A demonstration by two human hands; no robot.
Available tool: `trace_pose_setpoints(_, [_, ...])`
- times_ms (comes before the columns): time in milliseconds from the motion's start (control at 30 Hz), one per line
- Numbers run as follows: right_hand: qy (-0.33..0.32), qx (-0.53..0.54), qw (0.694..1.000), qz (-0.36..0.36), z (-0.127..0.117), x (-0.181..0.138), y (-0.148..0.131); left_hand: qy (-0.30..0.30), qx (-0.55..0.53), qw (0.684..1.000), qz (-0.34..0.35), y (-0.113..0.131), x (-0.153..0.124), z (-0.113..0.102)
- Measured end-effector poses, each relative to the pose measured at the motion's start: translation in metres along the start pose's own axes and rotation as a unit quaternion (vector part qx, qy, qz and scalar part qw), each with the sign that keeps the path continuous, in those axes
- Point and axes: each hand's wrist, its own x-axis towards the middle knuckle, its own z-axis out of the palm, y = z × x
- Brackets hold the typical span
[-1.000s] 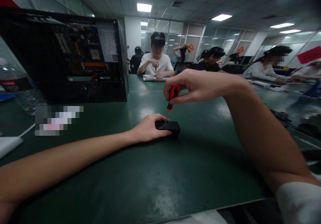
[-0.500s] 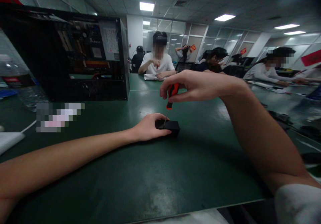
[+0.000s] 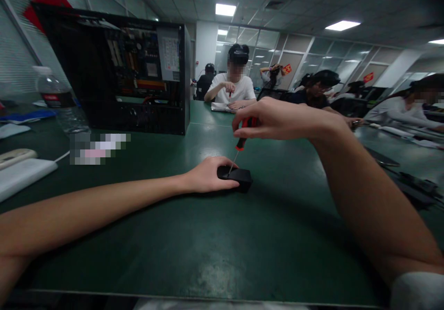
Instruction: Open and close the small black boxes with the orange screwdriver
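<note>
On the green table [image 3: 208, 236] lies a small black box-shaped part [image 3: 244, 178], its exact kind unclear. My left hand [image 3: 210, 176] grips it at its left end, thumb on the near side and fingers on the far side. Above it, my right hand [image 3: 267, 118] is closed around the red and black handle of a screwdriver [image 3: 240, 143]. The thin shaft slants down to the left, and its tip meets the top of the black part between my left thumb and fingers. Whether a screw sits under the tip is too small to tell.
An open computer case [image 3: 185, 78] stands at the back left. Near it are a plastic bottle [image 3: 58, 98] and a white device [image 3: 24, 178] with a cable. Across the table a person in white [image 3: 239, 88] works with a tool. Dark items [image 3: 412, 180] lie at the right.
The view has shifted, so the computer case and bottle appear further right. The screwdriver leans more to the right at its handle, its tip still on the black part. Both grips stay the same.
</note>
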Motion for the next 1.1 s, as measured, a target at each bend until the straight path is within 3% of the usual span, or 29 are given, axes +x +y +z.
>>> trace_pose_setpoints(167, [-0.048, 0.029, 0.998, -0.043, -0.013, -0.012, -0.012, -0.007, 0.001, 1.0, -0.004, 0.001, 0.001, 0.0])
trace_pose_setpoints(267, [-0.061, 0.005, 0.998, 0.0, -0.016, -0.017, -0.019, -0.01, -0.001, 1.0, -0.002, 0.002, 0.002, 0.0])
trace_pose_setpoints(400, [-0.059, -0.017, 0.997, 0.045, -0.014, -0.017, -0.026, -0.014, 0.012, 1.0, -0.005, 0.002, 0.003, -0.003])
trace_pose_setpoints(633, [-0.025, -0.03, 0.999, -0.002, -0.009, -0.02, -0.044, -0.005, 0.047, 0.999, 0.022, -0.003, 0.0, -0.006])
trace_pose_setpoints(833, [0.066, -0.115, 0.991, 0.0, 0.017, -0.053, -0.043, -0.018, 0.002, 1.0, 0.017, -0.005, 0.001, -0.003])
trace_pose_setpoints(967, [0.213, -0.129, 0.966, 0.073, 0.052, -0.072, -0.024, -0.031, -0.013, 0.999, -0.003, -0.006, 0.002, -0.004])
trace_pose_setpoints(1100, [0.259, -0.085, 0.949, 0.157, 0.064, -0.085, -0.005, -0.028, 0.004, 1.0, -0.001, -0.005, 0.003, -0.006])
